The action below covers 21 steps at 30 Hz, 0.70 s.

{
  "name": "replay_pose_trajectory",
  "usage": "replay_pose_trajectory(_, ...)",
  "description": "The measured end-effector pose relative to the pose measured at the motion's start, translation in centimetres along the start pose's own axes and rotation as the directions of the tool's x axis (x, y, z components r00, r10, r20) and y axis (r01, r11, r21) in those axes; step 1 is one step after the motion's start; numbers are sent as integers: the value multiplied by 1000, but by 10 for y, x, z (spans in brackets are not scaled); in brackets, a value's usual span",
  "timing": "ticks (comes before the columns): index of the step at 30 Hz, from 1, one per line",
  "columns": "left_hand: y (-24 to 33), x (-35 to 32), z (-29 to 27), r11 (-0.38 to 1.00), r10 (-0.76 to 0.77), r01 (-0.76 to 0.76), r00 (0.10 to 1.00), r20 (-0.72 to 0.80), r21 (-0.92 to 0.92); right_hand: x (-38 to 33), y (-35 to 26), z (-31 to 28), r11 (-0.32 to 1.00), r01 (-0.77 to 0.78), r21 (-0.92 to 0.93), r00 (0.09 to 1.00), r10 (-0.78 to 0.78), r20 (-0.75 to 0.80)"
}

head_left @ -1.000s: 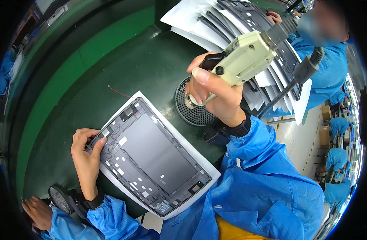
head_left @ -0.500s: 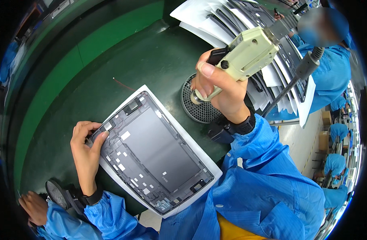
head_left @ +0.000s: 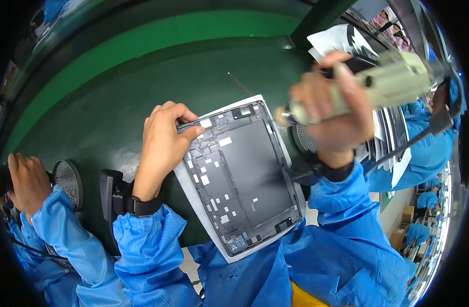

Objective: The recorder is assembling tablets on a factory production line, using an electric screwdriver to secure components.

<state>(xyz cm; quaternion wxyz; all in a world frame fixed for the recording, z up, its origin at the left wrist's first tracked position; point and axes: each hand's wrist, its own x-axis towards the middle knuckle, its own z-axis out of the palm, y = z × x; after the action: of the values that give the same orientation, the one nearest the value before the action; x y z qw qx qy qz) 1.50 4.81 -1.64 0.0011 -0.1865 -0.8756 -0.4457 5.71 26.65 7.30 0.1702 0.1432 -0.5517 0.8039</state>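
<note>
My left hand [head_left: 165, 135] pinches the upper left edge of a dark grey tablet housing [head_left: 260, 169], thumb on its rim and fingers bent at the outer side. The housing lies open side up on a white sheet [head_left: 197, 210], with small white pads and thin wires inside. My right hand [head_left: 337, 102], smeared by motion, is wrapped round a pale green electric screwdriver [head_left: 398, 84]. Its blurred tip points left, above the table past the housing's upper right corner. Partly hidden below the screwdriver is a round, dark, perforated screw tray [head_left: 303, 139].
Behind my right hand rises a stack of housings and white sheets [head_left: 395, 133]. A thin red wire [head_left: 239, 83] lies on the green table [head_left: 122, 97]. At left are a co-worker's hand [head_left: 30, 179] and another round tray [head_left: 68, 185]. A metal arm [head_left: 403, 151] crosses at right.
The screwdriver's tip has come away from over the round tray and is now left of it. The whole view has turned, and the housing appears further right. My left hand keeps its hold.
</note>
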Motion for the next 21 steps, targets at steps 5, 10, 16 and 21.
replay_pose_trajectory(5,4,-2,1,998,-66,66,998,22,4,11,49,50,979,-55,-195,998,57,5)
replay_pose_trajectory(10,-1,-6,0,997,-74,74,997,21,20,9,67,52,973,-116,-199,993,120,6)
replay_pose_trajectory(16,-6,-7,4,1000,6,-5,998,-58,30,9,72,51,971,-123,-205,991,132,29)
replay_pose_trajectory(21,-7,-4,1,1000,-15,16,999,-30,14,12,78,51,968,-120,-219,990,131,41)
